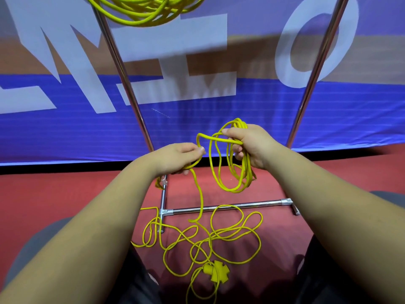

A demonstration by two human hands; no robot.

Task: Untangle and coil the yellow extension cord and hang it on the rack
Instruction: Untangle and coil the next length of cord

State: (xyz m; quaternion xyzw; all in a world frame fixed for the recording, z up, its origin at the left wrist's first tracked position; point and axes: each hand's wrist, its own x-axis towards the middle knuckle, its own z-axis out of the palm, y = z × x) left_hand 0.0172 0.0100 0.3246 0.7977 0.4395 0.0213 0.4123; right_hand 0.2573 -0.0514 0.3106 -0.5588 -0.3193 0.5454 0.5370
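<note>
Two bare hands are raised in front of the person, close to the chrome uprights of the rack (pixel 258 204). The right hand (pixel 252 148) has fingers and thumb curled round a bunch of loops of the yellow extension cord (pixel 219 139), which dangle below the fist. The left hand (pixel 177 159), just beside it, pinches a single strand, its fingers curled about it. A short arch of cord bridges the two hands. From the left hand the cord drops to the red floor (pixel 65 194), where the rest lies in a loose tangle over and in front of the rack's base bar. Its cross-shaped socket end (pixel 217 270) lies at the near edge of the tangle. Another yellow coil (pixel 144 12) hangs at the top of the view, by the left upright. A blue banner (pixel 263 119) with big white letters stands behind the rack
</note>
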